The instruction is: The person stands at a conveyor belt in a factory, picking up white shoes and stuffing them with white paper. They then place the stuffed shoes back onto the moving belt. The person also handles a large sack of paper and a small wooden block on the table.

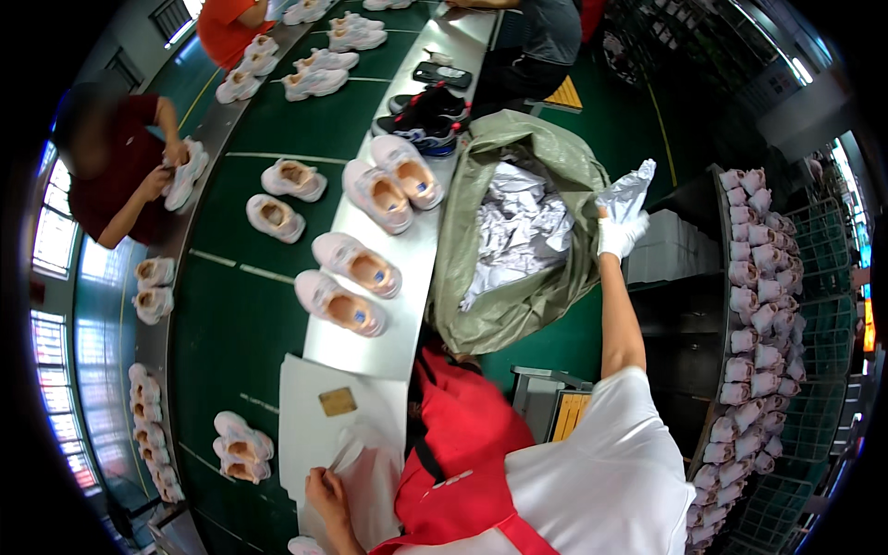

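My right hand (620, 231), in a white glove, is raised over the right rim of a big green sack (504, 310) and grips a crumpled sheet of white tissue paper (629, 190). The sack is full of crumpled white paper (518, 231). My left hand (326, 492) is bare and rests low at the near edge, fingers pinching a white sheet (356, 435) that lies on the metal ledge. A small brown card (338, 401) lies on that sheet. Two pairs of pale pink sneakers (347, 282) stand on the ledge just beyond the sheet.
A green conveyor belt (240, 305) carries more pale sneakers. A person in dark red (116, 171) handles a shoe at the left. Dark sneakers (424, 120) sit farther up the ledge. A rack of stuffed shoes (754, 314) stands at the right. A red apron (462, 444) hangs below me.
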Demonstrator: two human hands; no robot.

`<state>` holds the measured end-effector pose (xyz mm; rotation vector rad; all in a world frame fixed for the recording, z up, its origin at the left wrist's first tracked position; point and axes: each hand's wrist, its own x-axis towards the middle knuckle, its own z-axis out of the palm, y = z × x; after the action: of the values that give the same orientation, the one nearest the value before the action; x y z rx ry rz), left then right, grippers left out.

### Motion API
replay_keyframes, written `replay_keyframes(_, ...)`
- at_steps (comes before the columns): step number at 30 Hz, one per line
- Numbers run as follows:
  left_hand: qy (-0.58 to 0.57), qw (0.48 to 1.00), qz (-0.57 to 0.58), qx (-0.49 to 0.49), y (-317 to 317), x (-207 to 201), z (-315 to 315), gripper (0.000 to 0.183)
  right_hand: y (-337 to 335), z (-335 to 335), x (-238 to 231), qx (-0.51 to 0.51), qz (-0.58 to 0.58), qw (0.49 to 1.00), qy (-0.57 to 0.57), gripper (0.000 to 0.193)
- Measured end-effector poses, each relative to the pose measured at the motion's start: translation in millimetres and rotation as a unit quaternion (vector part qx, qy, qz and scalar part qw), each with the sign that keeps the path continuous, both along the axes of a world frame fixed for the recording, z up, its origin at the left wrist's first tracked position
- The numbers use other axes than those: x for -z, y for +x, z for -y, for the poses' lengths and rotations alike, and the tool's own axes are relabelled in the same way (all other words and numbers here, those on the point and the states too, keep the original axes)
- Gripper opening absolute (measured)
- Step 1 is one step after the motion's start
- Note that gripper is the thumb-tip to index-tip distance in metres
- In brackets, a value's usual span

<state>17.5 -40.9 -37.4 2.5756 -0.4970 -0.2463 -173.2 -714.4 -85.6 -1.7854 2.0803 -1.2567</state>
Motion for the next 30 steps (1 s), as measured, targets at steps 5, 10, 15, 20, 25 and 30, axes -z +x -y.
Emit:
replay_keyframes(5,0.079,0.994,-0.022,0.072,11,-24,34,0.008,-31,64,48,-0.075,-0.134,0.959,0.239,0.044)
replay_keyframes(10,0.059,0.985,0.006,0.161,13,-67,50,0.013,-28,28,34,-0.056,0.044,0.997,0.042,0.036)
replay_keyframes(15,0.030,0.957,0.028,0.287,14,-103,71,0.017,77,-125,-14,-0.509,0.095,0.854,0.052,0.024)
replay_keyframes(20,-0.060,0.935,0.142,0.318,3,-121,83,0.014,206,-356,-100,-0.867,-0.112,0.325,0.361,0.030)
replay_keyframes(25,-0.017,0.990,0.075,0.118,-1,-100,26,0.013,226,-446,-84,-0.920,-0.042,0.092,0.378,0.033)
replay_keyframes(30,-0.159,0.962,0.194,-0.113,-10,-95,-12,0.022,253,-428,-116,-0.863,-0.113,0.337,0.358,0.033)
